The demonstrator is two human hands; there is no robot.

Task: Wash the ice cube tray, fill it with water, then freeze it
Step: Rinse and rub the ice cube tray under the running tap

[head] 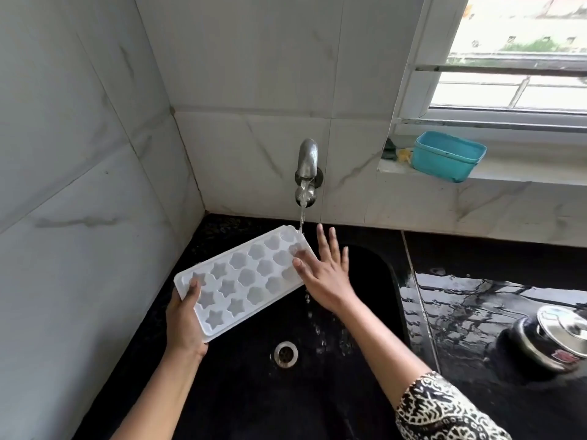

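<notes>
Gripping the near left end of the white ice cube tray, the left hand is curling its thumb over the top edge, with the fingers hidden beneath. It is holding the tray in the air above the black sink, moulds facing up and its length running from near left to far right. The right hand is lying open, fingers straight and spread, with its thumb touching the tray's far right end. Water is running from the metal tap on the tiled far wall and striking the tray's far corner, and drops are falling toward the drain below. A teal tub is sitting on the window ledge at far right, and a lidded steel pot is standing on the wet tabletop at right. A patterned sleeve is covering the right forearm.
</notes>
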